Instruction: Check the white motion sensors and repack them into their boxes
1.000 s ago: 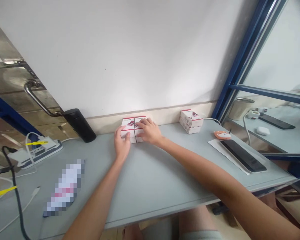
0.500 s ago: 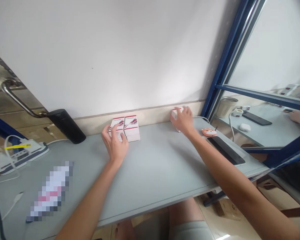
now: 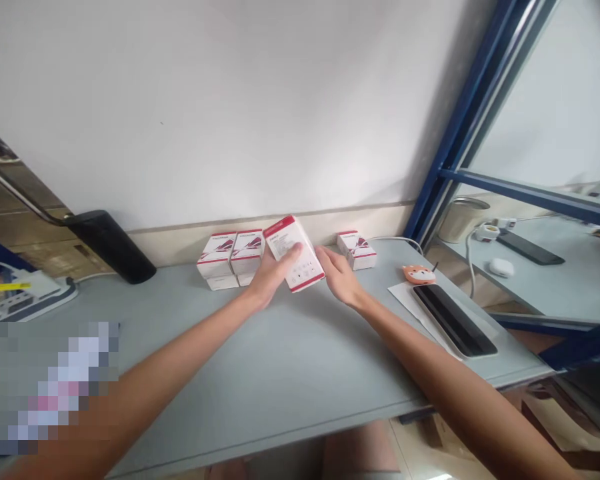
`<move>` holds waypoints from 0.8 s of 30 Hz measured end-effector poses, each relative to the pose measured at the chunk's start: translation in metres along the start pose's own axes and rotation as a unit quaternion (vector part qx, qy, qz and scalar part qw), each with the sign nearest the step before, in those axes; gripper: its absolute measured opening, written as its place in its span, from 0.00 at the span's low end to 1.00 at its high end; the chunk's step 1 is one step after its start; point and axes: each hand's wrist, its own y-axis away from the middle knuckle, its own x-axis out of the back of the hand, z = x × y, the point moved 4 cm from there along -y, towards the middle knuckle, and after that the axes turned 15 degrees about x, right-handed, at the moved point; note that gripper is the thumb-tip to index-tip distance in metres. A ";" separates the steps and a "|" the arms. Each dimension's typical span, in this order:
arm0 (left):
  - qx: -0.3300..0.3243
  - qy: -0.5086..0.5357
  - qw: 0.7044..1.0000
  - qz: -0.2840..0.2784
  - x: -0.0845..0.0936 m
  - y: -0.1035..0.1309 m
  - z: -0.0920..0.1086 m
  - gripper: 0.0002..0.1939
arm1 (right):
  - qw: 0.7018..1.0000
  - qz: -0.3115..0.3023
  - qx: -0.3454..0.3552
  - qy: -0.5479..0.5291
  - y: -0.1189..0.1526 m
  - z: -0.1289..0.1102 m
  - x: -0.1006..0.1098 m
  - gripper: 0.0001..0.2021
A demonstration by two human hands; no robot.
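At the frame's centre, the left hand [image 3: 269, 279] clamps a tilted red-and-white carton [image 3: 305, 267]; the right hand [image 3: 342, 277] is at its right edge, whether gripping I cannot tell. Stacked cartons [image 3: 217, 252] stand left of centre.

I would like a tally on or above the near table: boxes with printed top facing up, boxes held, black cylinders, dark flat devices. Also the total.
Boxes with printed top up: 3
Held box: 1
Black cylinder: 1
Dark flat device: 1
Total: 6
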 end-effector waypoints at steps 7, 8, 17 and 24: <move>-0.072 -0.091 0.993 -0.020 -0.009 0.000 0.003 0.35 | 0.998 0.059 0.020 -0.007 -0.001 -0.002 0.007 0.25; -0.068 -0.100 0.992 -0.036 -0.010 0.002 -0.002 0.34 | 0.998 0.049 0.036 0.005 -0.003 -0.002 0.007 0.24; -0.118 -0.136 0.982 -0.062 -0.005 0.026 -0.028 0.39 | 0.999 0.027 0.037 0.020 -0.006 -0.014 0.014 0.27; -0.386 -0.336 0.859 0.011 -0.010 0.072 -0.017 0.42 | 0.985 0.005 -0.146 -0.094 -0.003 -0.016 0.005 0.20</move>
